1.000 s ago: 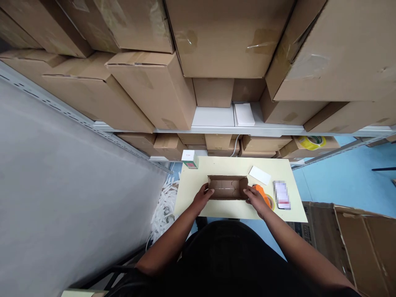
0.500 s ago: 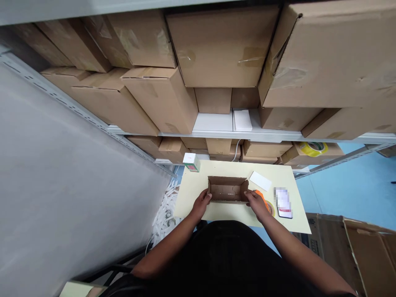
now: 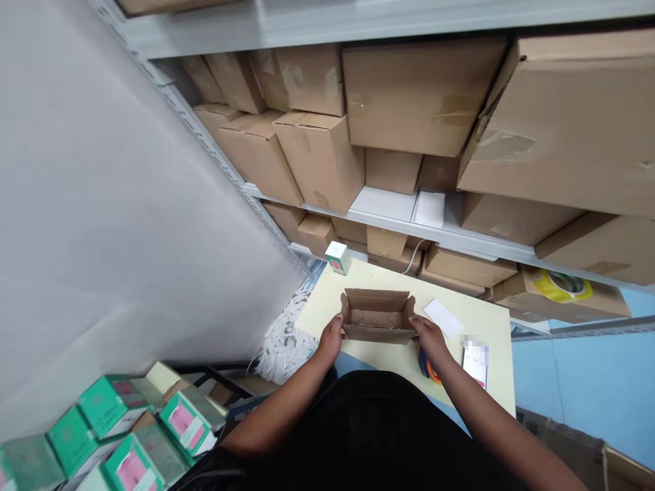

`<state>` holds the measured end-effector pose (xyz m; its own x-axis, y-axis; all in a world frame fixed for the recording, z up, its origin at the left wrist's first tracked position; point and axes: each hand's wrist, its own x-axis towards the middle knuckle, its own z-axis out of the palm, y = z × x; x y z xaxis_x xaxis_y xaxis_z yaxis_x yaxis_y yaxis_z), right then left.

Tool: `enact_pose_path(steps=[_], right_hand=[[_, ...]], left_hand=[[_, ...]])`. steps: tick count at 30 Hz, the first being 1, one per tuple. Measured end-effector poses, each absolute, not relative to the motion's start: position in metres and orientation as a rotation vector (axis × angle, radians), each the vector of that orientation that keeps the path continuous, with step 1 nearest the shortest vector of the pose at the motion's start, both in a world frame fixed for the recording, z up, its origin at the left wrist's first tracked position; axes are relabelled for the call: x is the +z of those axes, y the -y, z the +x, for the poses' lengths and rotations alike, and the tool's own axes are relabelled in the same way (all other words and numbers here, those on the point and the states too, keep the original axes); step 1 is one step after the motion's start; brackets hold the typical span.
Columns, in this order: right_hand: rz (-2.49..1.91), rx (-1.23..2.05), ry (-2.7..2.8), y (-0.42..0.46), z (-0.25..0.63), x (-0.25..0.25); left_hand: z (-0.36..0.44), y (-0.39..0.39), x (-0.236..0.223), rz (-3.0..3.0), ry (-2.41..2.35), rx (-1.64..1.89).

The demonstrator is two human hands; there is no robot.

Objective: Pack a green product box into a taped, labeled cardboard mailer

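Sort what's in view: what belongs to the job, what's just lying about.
Job in hand:
Open cardboard box, held by left hand and right hand

Apparently just lying about:
Small green-and-white box
White card
Phone
Yellow tape roll
Shelved cartons
Orange-and-blue item, role unclear

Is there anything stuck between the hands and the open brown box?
No, nothing that I can see. The left hand and right hand already hold the box, one at each end. The white card lies beyond the right hand, not in between.
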<state>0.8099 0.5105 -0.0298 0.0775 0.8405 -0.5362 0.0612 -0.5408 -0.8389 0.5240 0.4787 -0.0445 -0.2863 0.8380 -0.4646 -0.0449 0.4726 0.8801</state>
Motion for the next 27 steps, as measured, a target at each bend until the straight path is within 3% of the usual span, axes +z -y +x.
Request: enact_pose_path(steps=[17, 27], right_hand=[[-1.591, 1.482, 0.977, -0.489, 0.712, -0.018], [-1.645, 1.339, 0.863, -0.437, 0.662, -0.019]], left_hand=[[0.432, -0.414, -0.003, 0.778, -1.55, 1.059], [0.376, -0.391, -0.007, 0.868, -1.403, 0.978]])
